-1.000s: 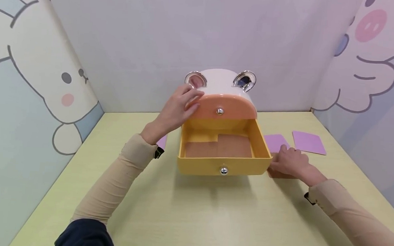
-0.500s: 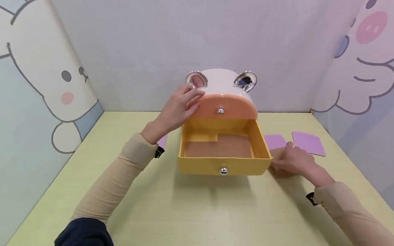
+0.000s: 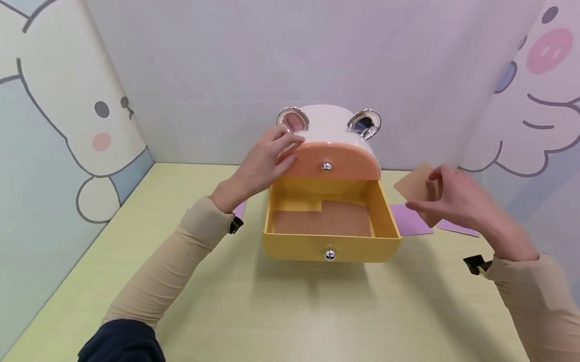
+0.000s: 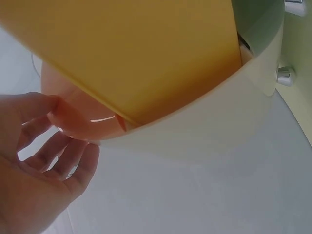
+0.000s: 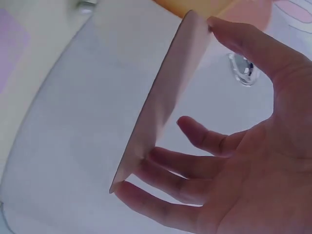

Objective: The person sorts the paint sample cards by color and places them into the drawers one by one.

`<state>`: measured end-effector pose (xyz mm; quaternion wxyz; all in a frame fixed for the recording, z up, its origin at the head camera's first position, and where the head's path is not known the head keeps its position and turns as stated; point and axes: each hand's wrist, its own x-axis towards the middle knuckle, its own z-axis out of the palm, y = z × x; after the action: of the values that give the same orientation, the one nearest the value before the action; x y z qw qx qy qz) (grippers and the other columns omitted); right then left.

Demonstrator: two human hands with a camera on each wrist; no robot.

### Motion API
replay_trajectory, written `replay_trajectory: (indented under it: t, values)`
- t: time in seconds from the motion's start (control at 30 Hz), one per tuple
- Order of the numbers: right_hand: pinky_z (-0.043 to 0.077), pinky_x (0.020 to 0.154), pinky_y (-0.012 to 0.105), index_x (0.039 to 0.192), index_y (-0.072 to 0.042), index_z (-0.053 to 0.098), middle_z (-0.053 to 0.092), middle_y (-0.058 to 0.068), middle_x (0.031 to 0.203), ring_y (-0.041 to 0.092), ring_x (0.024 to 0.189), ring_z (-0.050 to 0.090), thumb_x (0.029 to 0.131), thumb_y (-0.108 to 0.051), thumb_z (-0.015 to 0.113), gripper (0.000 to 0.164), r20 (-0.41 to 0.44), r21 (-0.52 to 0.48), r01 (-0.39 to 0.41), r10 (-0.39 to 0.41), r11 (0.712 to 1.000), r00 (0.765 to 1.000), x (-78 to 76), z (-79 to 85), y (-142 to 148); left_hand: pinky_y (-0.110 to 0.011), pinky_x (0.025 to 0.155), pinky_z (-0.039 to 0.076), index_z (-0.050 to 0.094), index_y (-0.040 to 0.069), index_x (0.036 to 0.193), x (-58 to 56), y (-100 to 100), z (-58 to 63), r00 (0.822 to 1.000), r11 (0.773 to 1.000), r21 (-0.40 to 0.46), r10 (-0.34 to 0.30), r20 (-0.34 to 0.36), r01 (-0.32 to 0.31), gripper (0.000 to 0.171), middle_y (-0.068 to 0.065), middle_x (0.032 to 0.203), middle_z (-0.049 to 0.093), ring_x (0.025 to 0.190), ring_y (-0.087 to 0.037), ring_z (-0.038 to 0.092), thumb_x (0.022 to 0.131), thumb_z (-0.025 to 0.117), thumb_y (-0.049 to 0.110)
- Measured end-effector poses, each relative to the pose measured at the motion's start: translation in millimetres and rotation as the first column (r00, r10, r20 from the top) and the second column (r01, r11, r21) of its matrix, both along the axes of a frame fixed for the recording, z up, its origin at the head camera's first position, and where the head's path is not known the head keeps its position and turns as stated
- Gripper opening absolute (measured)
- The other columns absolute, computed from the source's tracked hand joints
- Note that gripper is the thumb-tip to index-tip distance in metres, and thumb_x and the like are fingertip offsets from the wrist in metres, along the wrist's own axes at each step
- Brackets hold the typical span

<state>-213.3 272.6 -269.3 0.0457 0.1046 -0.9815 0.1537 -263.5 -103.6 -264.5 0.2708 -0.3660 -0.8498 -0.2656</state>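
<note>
Holds a thin, flat, brown square card point(image 3: 413, 186) in the right hand point(image 3: 461, 198), clamped between thumb at one end and fingertips at the other, tilted and raised clear of the pale yellow-green tabletop point(image 3: 287, 323). Has it to the right of an open yellow plastic drawer point(image 3: 296, 247), well outside the rim.

Grips with the left hand point(image 3: 258, 163) the upper left corner of a white, dome-topped plastic cabinet point(image 3: 325, 122), thumb against the rounded orange drawer front point(image 3: 350, 158), other fingers bent over the top edge near a chrome-rimmed pink ear point(image 3: 293, 121).

Shows two flat brown cards point(image 3: 297, 222) on the yellow drawer's floor, touching or overlapping; cannot tell which. Shows, right of the drawer, two flat lilac square cards point(image 3: 410, 220) on the tabletop, just beside each other, and on the left a sliver of another lilac card point(image 3: 240, 209), partly hidden by the left wrist.
</note>
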Motion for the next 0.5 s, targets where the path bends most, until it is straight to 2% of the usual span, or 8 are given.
replay_trajectory:
  t: [0.1, 0.27, 0.5]
  values:
    - [0.042, 0.07, 0.038, 0.119, 0.003, 0.047, 0.055, 0.02, 0.105, 0.031, 0.091, 0.051, 0.074, -0.054, 0.077, 0.079, -0.031, -0.009, -0.046, 0.046, 0.999, 0.998, 4.6, 18.8, -10.2, -0.037, 0.086, 0.044, 0.066, 0.004, 0.115, -0.4, 0.4, 0.1, 1.0, 1.0, 0.002, 0.001, -0.001, -0.001, 0.025, -0.013, 0.103, 0.055, 0.098, -0.027, 0.048, 0.091, 0.065, 0.01]
    - [0.042, 0.084, 0.045, 0.119, -0.003, 0.05, 0.057, 0.015, 0.116, 0.029, 0.102, 0.051, 0.073, -0.047, 0.08, 0.07, -0.064, -0.009, -0.178, 0.177, 0.984, 0.982, 11.8, 41.1, -29.7, -0.037, 0.086, 0.044, 0.066, 0.004, 0.114, -0.6, 0.9, 0.4, 1.0, 1.0, 0.009, 0.002, 0.001, -0.002, 0.025, -0.013, 0.103, 0.055, 0.098, -0.027, 0.048, 0.091, 0.065, 0.01]
    - [0.042, 0.089, 0.045, 0.117, -0.005, 0.054, 0.058, 0.012, 0.117, 0.028, 0.107, 0.05, 0.071, -0.04, 0.083, 0.064, -0.065, 0.038, -0.303, 0.305, 0.952, 0.95, 17.6, 48.3, -59.8, -0.037, 0.086, 0.044, 0.065, 0.005, 0.115, -1.7, 0.8, 0.4, 1.0, 1.0, 0.004, 0.0, -0.012, 0.0, 0.025, -0.013, 0.103, 0.055, 0.099, -0.027, 0.048, 0.091, 0.065, 0.01]
